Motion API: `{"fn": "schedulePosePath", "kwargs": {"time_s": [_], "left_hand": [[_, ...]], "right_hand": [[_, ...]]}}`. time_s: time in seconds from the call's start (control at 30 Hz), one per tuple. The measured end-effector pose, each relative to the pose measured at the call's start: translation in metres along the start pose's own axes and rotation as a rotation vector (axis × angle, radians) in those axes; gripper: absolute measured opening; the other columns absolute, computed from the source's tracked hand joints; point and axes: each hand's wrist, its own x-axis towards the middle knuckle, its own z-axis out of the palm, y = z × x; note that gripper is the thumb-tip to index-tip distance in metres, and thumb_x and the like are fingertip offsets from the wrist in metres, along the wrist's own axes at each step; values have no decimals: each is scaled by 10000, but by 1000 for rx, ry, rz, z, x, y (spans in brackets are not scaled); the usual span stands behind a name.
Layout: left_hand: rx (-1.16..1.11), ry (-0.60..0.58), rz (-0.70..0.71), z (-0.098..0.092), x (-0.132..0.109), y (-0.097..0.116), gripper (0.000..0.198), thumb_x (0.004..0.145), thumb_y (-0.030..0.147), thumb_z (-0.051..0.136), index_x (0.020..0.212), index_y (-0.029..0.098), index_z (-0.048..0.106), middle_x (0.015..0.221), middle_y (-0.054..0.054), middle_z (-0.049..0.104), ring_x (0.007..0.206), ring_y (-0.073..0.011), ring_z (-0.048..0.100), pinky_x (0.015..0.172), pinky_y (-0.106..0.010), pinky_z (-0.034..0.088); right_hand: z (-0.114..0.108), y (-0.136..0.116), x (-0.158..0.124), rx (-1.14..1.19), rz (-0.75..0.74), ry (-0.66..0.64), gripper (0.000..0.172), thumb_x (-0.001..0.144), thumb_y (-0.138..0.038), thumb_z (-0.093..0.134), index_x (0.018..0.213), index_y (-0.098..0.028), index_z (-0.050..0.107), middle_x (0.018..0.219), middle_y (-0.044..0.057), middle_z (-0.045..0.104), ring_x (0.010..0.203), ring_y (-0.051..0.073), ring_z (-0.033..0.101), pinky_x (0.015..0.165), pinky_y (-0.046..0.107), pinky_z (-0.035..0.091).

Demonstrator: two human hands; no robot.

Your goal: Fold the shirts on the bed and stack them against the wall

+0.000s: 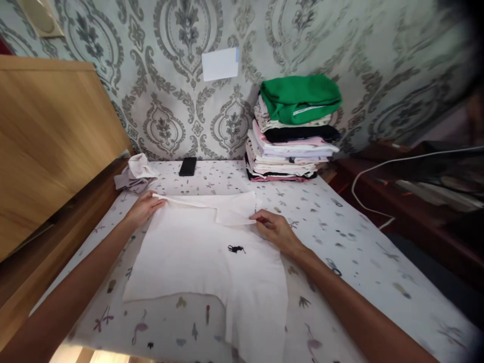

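A white shirt (204,257) with a small black horse logo lies flat on the patterned bedsheet (340,252). Its far part is folded over into a narrow band. My left hand (142,209) pinches the left end of that band. My right hand (274,229) pinches the shirt's edge at the right end of the fold. Both hands have their fingers closed on the cloth.
A tall stack of folded clothes (291,136), green on top, stands at the back by the wall. A black phone (188,166) and a crumpled pale garment (136,174) lie at the back left. A wooden headboard (45,146) runs along the left; a white cable (363,186) hangs on the right.
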Motion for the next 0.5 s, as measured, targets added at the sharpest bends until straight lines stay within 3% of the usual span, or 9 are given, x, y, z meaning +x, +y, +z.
{"fn": "schedulePosePath", "kwargs": {"time_s": [0.23, 0.5], "left_hand": [[490, -56, 135, -17, -1, -6, 247, 635, 409, 621, 742, 197, 552, 1217, -110, 700, 1125, -300, 626, 926, -401, 505], [981, -129, 357, -17, -3, -8, 135, 696, 249, 416, 705, 217, 547, 1132, -103, 719, 1052, -277, 651, 906, -401, 497]], "right_hand": [[-3, -1, -1, -232, -87, -37, 168, 787, -198, 520, 868, -192, 668, 728, 4, 633, 633, 144, 528, 626, 249, 418], [-7, 3, -3, -333, -237, -67, 231, 790, -96, 458, 808, -196, 665, 862, 55, 692, 812, 184, 627, 792, 294, 472]]}}
